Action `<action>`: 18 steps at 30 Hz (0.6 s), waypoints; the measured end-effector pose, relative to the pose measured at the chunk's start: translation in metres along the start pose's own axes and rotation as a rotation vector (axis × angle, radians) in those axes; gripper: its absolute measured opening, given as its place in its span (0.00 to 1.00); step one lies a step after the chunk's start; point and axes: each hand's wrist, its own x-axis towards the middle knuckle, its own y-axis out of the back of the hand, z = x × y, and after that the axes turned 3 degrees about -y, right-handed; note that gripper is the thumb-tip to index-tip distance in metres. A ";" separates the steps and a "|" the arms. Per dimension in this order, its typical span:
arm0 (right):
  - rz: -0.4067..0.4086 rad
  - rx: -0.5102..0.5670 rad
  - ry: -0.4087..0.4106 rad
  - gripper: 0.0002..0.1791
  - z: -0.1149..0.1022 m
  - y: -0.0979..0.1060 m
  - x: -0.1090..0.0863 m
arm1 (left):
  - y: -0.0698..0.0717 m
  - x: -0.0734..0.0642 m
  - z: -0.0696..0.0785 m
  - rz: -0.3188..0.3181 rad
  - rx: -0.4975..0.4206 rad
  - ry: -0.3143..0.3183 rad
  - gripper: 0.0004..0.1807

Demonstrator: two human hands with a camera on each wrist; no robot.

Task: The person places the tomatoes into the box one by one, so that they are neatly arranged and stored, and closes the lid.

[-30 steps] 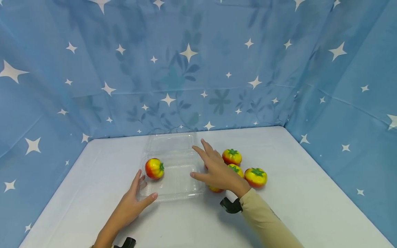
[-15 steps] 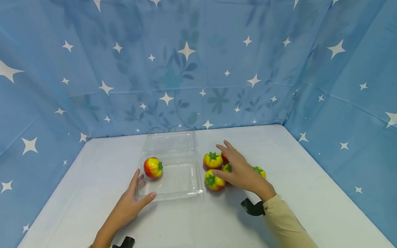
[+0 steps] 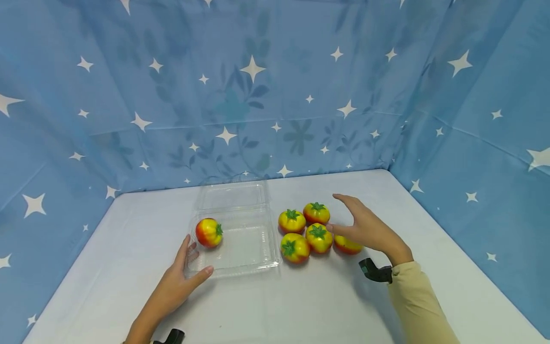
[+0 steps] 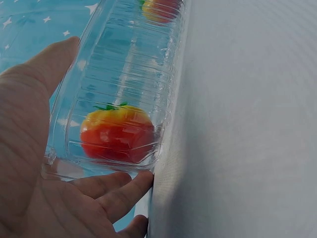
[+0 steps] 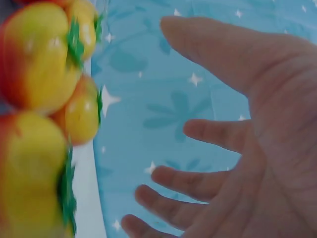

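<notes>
A clear plastic clamshell box (image 3: 247, 246) lies with its lid (image 3: 233, 197) folded back. One yellow-and-red toy tomato (image 3: 207, 232) is on its side at the box's left end. My left hand (image 3: 172, 289) rests around the near left corner, thumb along the front side and fingers at the left end wall; the left wrist view shows the fingertips at the box's lower edge. To the right of the box my right hand (image 3: 373, 233) is spread with nothing in it. It partly covers the rightmost tomato (image 3: 347, 245), and its thumb tip overlaps the middle tomato (image 3: 319, 237).
Other toy tomatoes with green leafy tops sit clustered right of the box: a near one (image 3: 295, 248), a left one (image 3: 292, 221) and a back one (image 3: 316, 213). A blue star-patterned curtain (image 3: 275, 86) borders the white table (image 3: 266, 306) behind and at the sides.
My right hand has moved right, from above the box's right edge across the tomatoes to the rightmost one, uncovering the others. The left hand keeps its place at the box corner.
</notes>
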 end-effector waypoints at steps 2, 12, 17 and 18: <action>-0.038 0.004 -0.021 0.51 0.006 0.003 0.000 | 0.000 0.000 0.000 -0.001 -0.001 0.001 0.63; -0.309 -0.098 -0.189 0.51 0.021 0.006 0.008 | 0.003 -0.001 -0.001 0.009 -0.002 0.002 0.62; -0.332 -0.140 -0.201 0.44 0.025 0.007 0.010 | 0.000 -0.001 0.001 0.009 -0.006 -0.002 0.62; -0.336 -0.144 -0.198 0.43 0.026 0.006 0.011 | 0.000 -0.002 0.002 0.009 -0.002 0.003 0.62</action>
